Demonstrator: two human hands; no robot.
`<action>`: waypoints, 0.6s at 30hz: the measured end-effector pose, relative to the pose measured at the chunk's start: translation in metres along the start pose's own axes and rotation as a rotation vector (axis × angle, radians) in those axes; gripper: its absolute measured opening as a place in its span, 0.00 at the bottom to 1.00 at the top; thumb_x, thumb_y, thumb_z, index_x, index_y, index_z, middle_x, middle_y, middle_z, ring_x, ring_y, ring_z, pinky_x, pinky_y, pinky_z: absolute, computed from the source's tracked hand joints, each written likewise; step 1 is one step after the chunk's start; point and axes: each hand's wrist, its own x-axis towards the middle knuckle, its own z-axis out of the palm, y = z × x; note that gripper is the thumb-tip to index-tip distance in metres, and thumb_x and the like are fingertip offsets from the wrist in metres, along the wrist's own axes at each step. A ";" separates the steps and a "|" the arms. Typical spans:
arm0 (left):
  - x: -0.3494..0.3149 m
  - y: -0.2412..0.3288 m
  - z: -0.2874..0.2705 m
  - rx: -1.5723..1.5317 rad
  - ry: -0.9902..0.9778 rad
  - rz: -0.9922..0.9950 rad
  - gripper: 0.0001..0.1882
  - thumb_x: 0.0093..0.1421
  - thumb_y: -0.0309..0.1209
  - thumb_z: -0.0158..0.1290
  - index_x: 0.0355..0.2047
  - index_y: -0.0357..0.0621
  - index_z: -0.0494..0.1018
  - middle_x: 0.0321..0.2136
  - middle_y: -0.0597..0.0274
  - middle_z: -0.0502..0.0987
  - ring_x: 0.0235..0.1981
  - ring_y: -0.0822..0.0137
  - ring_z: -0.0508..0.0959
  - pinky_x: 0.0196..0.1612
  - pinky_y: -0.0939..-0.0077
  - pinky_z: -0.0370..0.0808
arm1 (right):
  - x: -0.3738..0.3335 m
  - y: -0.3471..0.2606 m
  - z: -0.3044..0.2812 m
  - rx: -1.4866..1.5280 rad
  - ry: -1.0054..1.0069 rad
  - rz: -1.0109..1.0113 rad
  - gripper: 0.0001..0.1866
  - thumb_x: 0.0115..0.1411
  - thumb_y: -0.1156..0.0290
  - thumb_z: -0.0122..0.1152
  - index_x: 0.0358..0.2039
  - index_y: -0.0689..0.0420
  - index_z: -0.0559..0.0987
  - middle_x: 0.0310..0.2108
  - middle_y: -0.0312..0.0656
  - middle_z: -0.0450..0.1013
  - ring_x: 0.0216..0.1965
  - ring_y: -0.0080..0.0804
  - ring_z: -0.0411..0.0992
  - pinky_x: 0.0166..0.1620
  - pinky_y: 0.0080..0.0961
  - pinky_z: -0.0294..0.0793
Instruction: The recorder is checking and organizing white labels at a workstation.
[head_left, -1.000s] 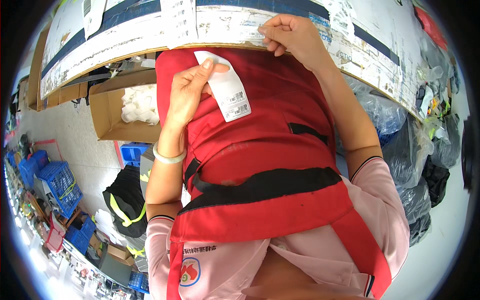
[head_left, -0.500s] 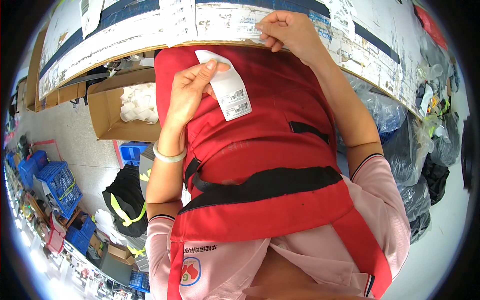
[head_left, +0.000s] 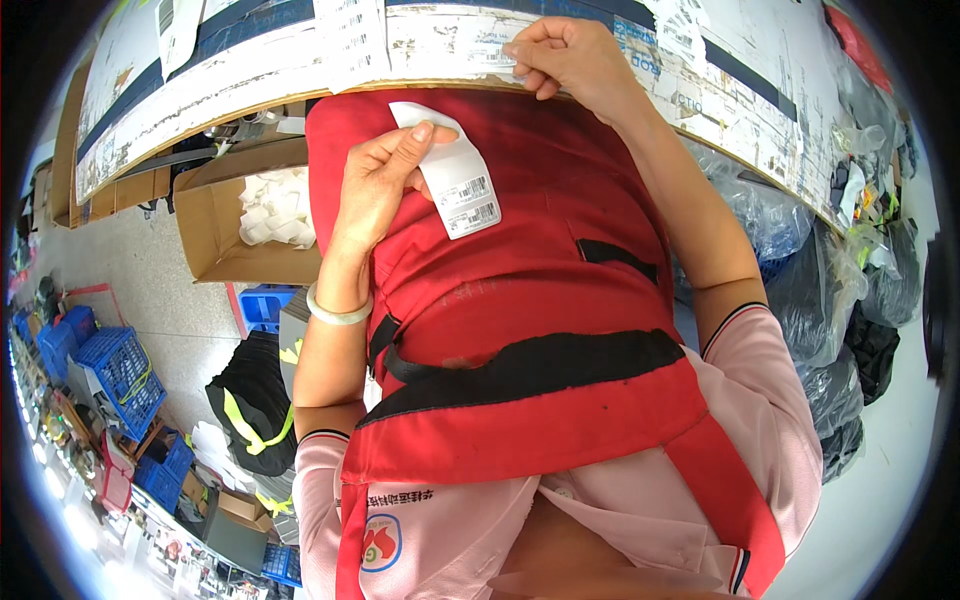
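Observation:
A strip of white barcode labels (head_left: 467, 190) hangs from my left hand (head_left: 385, 175), pinched near its top between thumb and fingers. Two printed labels show at its lower end; the upper part is blank. My right hand (head_left: 572, 62) is over the front edge of the worn white table (head_left: 230, 103), thumb and fingertips closed together. At those fingertips a small printed label (head_left: 490, 55) lies against the tabletop, its edge seeming to be between them. More white label sheets (head_left: 352, 40) lie on the table just left of it.
Below the table at left stands an open cardboard box (head_left: 215, 235) with crumpled white scraps (head_left: 275, 208). Blue crates (head_left: 122, 368) and a black bundle with yellow-green bands (head_left: 250, 405) are farther left. Filled plastic bags (head_left: 815, 300) crowd the right side.
Both hands stay almost where they were. My right hand has shifted very slightly to the left and away along the table edge; the strip in my left hand is nearly still.

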 end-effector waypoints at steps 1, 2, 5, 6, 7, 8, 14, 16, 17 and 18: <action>0.000 0.000 0.001 -0.008 -0.001 -0.002 0.19 0.65 0.40 0.48 0.39 0.36 0.78 0.26 0.60 0.79 0.22 0.75 0.75 0.26 0.83 0.73 | 0.000 0.000 0.000 -0.011 -0.008 -0.009 0.11 0.59 0.65 0.61 0.33 0.61 0.79 0.23 0.34 0.74 0.22 0.16 0.70 0.25 0.12 0.73; -0.001 0.000 0.001 -0.016 -0.001 -0.004 0.19 0.65 0.40 0.48 0.39 0.36 0.78 0.26 0.60 0.79 0.22 0.75 0.75 0.26 0.83 0.73 | 0.000 -0.001 0.001 -0.010 -0.008 -0.007 0.11 0.59 0.65 0.61 0.33 0.61 0.79 0.23 0.34 0.74 0.22 0.16 0.70 0.25 0.12 0.73; -0.002 -0.002 0.002 -0.009 0.009 -0.008 0.19 0.65 0.40 0.48 0.39 0.35 0.78 0.26 0.60 0.79 0.21 0.75 0.75 0.25 0.84 0.72 | -0.002 -0.007 0.005 -0.059 0.004 -0.008 0.10 0.59 0.66 0.60 0.32 0.61 0.78 0.23 0.34 0.74 0.22 0.16 0.70 0.25 0.12 0.72; -0.001 -0.002 0.002 -0.008 0.004 -0.007 0.19 0.65 0.40 0.48 0.39 0.35 0.78 0.26 0.60 0.79 0.21 0.75 0.75 0.25 0.84 0.72 | -0.002 -0.008 0.006 -0.082 0.008 -0.010 0.10 0.59 0.66 0.59 0.32 0.61 0.78 0.23 0.34 0.74 0.22 0.16 0.70 0.25 0.13 0.73; 0.000 -0.001 0.001 -0.008 -0.009 -0.015 0.18 0.65 0.40 0.48 0.39 0.35 0.78 0.27 0.61 0.79 0.22 0.76 0.75 0.26 0.84 0.72 | -0.001 -0.009 0.006 -0.105 0.013 -0.012 0.10 0.59 0.67 0.59 0.32 0.61 0.78 0.23 0.34 0.73 0.22 0.16 0.71 0.25 0.13 0.73; 0.000 0.000 0.001 -0.008 -0.023 -0.023 0.18 0.65 0.39 0.48 0.39 0.35 0.78 0.27 0.62 0.79 0.23 0.76 0.75 0.27 0.83 0.72 | -0.002 -0.009 0.007 -0.107 0.020 -0.013 0.10 0.59 0.67 0.59 0.32 0.61 0.78 0.23 0.34 0.73 0.22 0.16 0.71 0.25 0.13 0.73; -0.002 -0.005 0.002 0.003 0.032 -0.024 0.15 0.65 0.35 0.49 0.40 0.33 0.77 0.31 0.60 0.80 0.29 0.75 0.77 0.35 0.83 0.74 | -0.009 -0.002 0.001 0.092 0.014 -0.058 0.12 0.59 0.65 0.59 0.33 0.62 0.78 0.22 0.38 0.74 0.22 0.20 0.73 0.23 0.16 0.73; -0.004 -0.003 -0.002 0.000 0.044 -0.026 0.15 0.64 0.34 0.50 0.40 0.32 0.77 0.32 0.60 0.80 0.31 0.74 0.78 0.36 0.82 0.74 | -0.017 -0.008 0.004 0.164 0.004 -0.113 0.10 0.60 0.66 0.59 0.34 0.61 0.79 0.23 0.37 0.74 0.21 0.18 0.72 0.24 0.14 0.71; -0.003 -0.002 0.001 -0.016 0.068 -0.024 0.15 0.64 0.34 0.51 0.41 0.32 0.76 0.32 0.60 0.80 0.31 0.74 0.77 0.36 0.83 0.74 | -0.022 -0.013 0.004 0.177 -0.010 -0.099 0.10 0.60 0.67 0.58 0.34 0.61 0.79 0.23 0.37 0.74 0.21 0.18 0.71 0.24 0.14 0.71; -0.004 -0.001 -0.001 0.012 0.080 -0.032 0.15 0.63 0.34 0.52 0.41 0.31 0.77 0.33 0.60 0.80 0.32 0.74 0.77 0.38 0.82 0.73 | -0.027 -0.017 0.005 0.197 -0.028 -0.088 0.09 0.60 0.68 0.58 0.34 0.61 0.79 0.23 0.37 0.74 0.21 0.18 0.71 0.24 0.13 0.70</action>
